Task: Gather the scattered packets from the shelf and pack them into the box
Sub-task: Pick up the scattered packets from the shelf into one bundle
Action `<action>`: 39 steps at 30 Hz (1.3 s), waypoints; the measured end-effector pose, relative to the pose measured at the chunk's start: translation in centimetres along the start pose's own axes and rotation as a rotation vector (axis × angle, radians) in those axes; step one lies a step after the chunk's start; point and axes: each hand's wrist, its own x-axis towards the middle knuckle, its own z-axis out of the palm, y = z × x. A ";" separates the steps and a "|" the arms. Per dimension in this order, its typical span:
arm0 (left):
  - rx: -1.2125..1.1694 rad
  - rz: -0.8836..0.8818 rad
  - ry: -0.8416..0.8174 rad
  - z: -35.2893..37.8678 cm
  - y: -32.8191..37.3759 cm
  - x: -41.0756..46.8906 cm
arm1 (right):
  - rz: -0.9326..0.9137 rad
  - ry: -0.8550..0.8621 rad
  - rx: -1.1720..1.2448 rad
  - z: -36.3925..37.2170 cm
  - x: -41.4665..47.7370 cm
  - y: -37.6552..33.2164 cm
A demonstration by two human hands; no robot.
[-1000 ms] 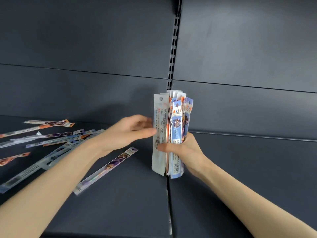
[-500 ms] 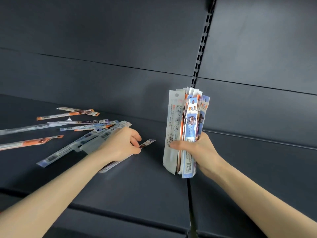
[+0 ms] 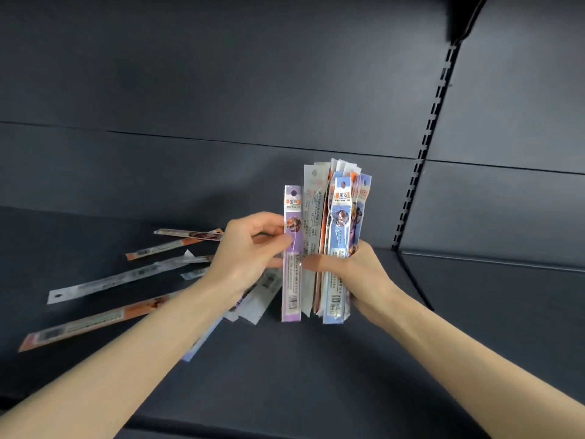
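Dark grey metal shelf [image 3: 285, 384], slotted upright [image 3: 424, 160] on the right. Loose packets [image 3: 104, 283] lie scattered on the shelf's left side. Right hand [image 3: 357, 274] has fingers curled round an upright bundle of packets [image 3: 335, 223]. Left hand [image 3: 243, 258] pinches a purple packet [image 3: 292, 280] right against it.

A single wide-angle view, worn on the person's head, faces forward and slightly down into a dark shelf [image 3: 285, 381] bay. It sits close in. Both forearms enter from the bottom corners, and the left hand [image 3: 243, 251] and right hand [image 3: 357, 274] meet near the frame's centre, where the purple packet [image 3: 292, 289] and the bundle of packets [image 3: 338, 217] stand upright. The back panel [image 3: 221, 90] fills the far upper half. At the right, the slotted upright [image 3: 424, 147] appears bowed by the wide lens.
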 end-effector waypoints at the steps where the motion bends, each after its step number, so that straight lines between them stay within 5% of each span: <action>1: -0.014 -0.003 -0.020 -0.9 -0.2 0.4 | -0.001 -0.011 0.008 1.0 0.3 0.0; 16: -0.136 -0.088 -0.290 -5.9 -2.3 4.2 | -0.005 0.207 0.015 5.5 2.5 0.7; 27: 1.136 -0.007 -0.421 -5.1 -4.7 1.4 | 0.007 0.293 -0.016 3.1 2.6 1.1; 39: 0.616 -0.294 -0.381 -4.6 -4.6 2.5 | -0.007 0.264 -0.029 3.2 1.9 1.1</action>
